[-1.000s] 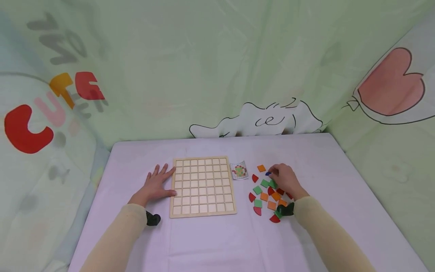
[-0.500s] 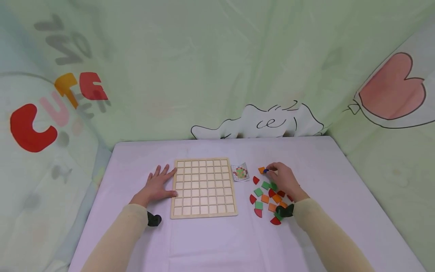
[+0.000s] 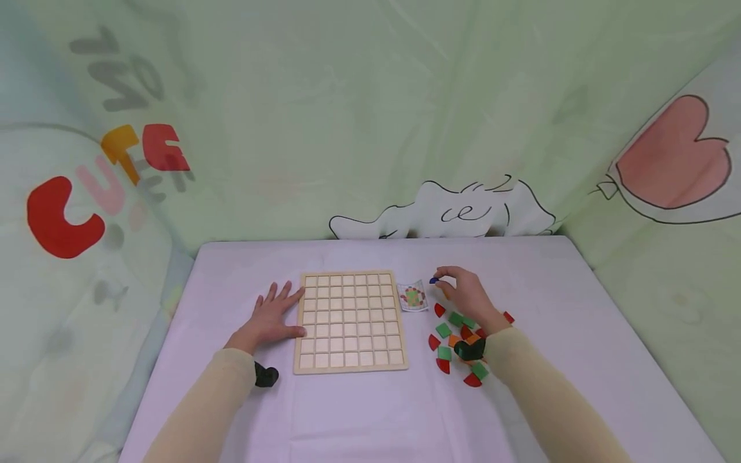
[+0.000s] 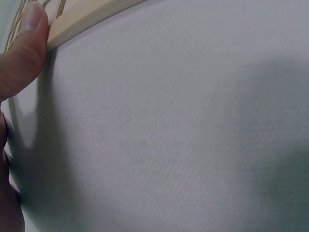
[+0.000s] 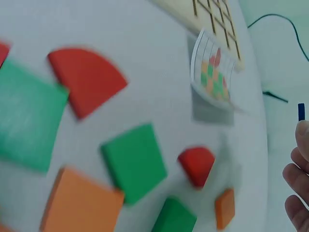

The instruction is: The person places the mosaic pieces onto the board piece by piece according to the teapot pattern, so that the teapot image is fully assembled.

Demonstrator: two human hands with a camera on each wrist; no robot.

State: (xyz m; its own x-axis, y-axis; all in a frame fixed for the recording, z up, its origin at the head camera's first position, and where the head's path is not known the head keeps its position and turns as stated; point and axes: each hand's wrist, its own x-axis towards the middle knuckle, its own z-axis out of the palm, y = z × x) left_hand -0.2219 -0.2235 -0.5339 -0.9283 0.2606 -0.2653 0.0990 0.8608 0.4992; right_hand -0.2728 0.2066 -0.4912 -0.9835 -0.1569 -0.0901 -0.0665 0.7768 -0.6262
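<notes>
The right hand (image 3: 466, 296) pinches a small blue piece (image 3: 434, 280) between thumb and finger, near the picture card (image 3: 413, 296). The left hand (image 3: 269, 320) lies spread, touching the left edge of the wooden grid board (image 3: 350, 316). The present step seems to be carrying one piece — the next move probably requires a firm pinch and a steady board.

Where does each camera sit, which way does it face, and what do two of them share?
Head: worn on the head, facing forward and down at the table; left hand, right hand and both sleeves show.
Left wrist: worn there, facing the table and the edge of the board; the thumb and parts of other fingers show.
Right wrist: worn there, facing across tiles towards the card and board; fingers pinching a blue piece show.
Shared: head and right wrist both show tiles, card and board.
</notes>
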